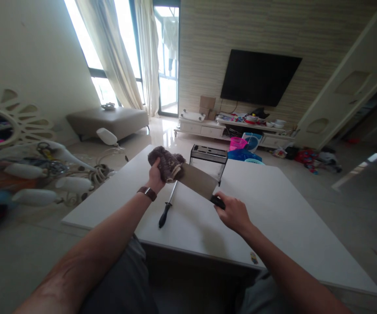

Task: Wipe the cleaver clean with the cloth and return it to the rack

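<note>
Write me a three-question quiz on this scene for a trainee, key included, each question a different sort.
1. Multiple choice: what does the person's right grip hold?
A) a pink basket
B) a cleaver, by its black handle
C) a white bowl

2. True or false: a black-handled rod lies on the white table.

3. Fill in with "nearest to" or "farthest from": the left grip holds a grey-brown cloth against the cleaver, at the end ____ the handle.

Key: 1. B; 2. true; 3. farthest from.
</note>
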Demonstrator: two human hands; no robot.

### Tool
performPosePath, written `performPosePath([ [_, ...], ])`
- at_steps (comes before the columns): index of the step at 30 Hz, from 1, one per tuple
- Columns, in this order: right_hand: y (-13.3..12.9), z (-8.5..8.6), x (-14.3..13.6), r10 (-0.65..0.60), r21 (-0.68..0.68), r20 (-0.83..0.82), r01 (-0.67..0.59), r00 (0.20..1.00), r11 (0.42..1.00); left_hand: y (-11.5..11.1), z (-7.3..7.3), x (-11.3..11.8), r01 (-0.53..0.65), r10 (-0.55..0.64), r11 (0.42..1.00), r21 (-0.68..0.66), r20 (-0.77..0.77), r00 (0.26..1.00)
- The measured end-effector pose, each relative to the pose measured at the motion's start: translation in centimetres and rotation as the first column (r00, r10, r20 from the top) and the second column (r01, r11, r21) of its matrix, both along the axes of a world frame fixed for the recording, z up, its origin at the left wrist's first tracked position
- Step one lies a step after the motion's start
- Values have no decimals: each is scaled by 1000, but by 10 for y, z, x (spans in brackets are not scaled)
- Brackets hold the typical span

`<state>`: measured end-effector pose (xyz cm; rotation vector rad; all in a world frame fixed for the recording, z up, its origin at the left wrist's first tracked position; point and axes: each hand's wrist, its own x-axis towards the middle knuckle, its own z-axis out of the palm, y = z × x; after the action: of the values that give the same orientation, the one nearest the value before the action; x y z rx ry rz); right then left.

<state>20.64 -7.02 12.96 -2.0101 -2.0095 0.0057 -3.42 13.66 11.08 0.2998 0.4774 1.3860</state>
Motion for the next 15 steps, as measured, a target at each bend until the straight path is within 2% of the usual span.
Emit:
performPosePath([
  [4,-5,6,7,9,124,-45,-3,999,992,-10,7,-9,140,-137,986,88,-40,990],
  [8,-6,11,8,38,212,-77,-20,996,977,-21,10,-9,206,-200,971,119,-59,978],
  [12,-6,15,13,55,212,-58,-42,997,976,-15,8,-13,276,-257,946,170,-122,959],
  [15,-7,17,16,75,155,-22,-70,997,985,-13,5,-17,311,-278,947,80,-282,919],
])
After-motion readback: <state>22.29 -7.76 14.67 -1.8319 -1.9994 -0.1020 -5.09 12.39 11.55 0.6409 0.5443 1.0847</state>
